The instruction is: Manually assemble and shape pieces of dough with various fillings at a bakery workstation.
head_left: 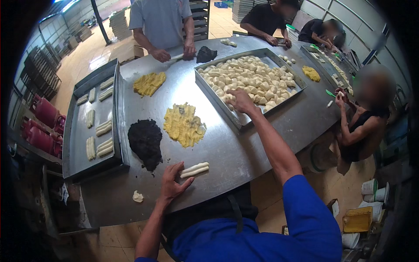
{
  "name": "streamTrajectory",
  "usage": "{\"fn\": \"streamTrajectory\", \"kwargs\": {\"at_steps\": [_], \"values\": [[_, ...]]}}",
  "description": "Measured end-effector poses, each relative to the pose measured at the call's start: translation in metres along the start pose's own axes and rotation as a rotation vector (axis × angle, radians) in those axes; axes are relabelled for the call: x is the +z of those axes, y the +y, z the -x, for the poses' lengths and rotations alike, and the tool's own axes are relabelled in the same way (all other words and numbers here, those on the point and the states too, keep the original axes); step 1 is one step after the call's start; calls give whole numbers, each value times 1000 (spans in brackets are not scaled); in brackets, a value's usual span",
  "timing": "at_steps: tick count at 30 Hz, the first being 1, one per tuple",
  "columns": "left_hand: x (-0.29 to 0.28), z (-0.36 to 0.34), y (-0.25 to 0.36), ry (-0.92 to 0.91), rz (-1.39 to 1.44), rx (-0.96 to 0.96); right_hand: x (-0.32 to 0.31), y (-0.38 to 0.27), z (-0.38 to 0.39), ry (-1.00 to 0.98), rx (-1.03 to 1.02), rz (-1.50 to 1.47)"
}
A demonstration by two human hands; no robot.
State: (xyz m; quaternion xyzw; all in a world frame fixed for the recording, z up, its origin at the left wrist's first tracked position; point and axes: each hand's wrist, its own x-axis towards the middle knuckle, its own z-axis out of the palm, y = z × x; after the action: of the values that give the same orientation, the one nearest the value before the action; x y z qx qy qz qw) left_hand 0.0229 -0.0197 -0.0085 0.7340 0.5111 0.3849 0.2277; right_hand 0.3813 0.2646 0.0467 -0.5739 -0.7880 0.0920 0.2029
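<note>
Two white dough rolls (194,170) lie side by side on the metal table in front of me. My left hand (173,181) rests at their left end, thumb and forefinger apart on either side of it. Stretched far forward, my right hand (240,102) reaches over the near left part of a big metal tray (239,121). That tray is heaped with white dough pieces (257,78). The right fingers are partly spread and touch the pieces; whether one is pinched under them is hidden. Beyond my left hand sit a dark filling mound (146,143) and a yellow filling mound (184,124).
At left, a tray (78,167) holds several grouped dough rolls. A dough scrap (138,196) lies near the front edge. More yellow filling (149,84) and dark filling (206,54) lie farther back. Several people work around the table, one (362,118) close at right. Red gas cylinders (41,139) stand left.
</note>
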Motion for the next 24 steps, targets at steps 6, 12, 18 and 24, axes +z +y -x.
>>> {"fn": "streamTrajectory", "kwargs": {"at_steps": [6,12,18,24], "values": [[4,-4,-7,55,35,19,11,22,-29,-152,-61,-11],[-28,-22,31,286,297,-363,-40,-39,-4,155,30,-357],[-2,-36,56,76,325,-222,18,-22,-21,-135,-159,-8],[-23,-3,46,67,319,-305,-5,0,-31,-239,-111,40]]}}
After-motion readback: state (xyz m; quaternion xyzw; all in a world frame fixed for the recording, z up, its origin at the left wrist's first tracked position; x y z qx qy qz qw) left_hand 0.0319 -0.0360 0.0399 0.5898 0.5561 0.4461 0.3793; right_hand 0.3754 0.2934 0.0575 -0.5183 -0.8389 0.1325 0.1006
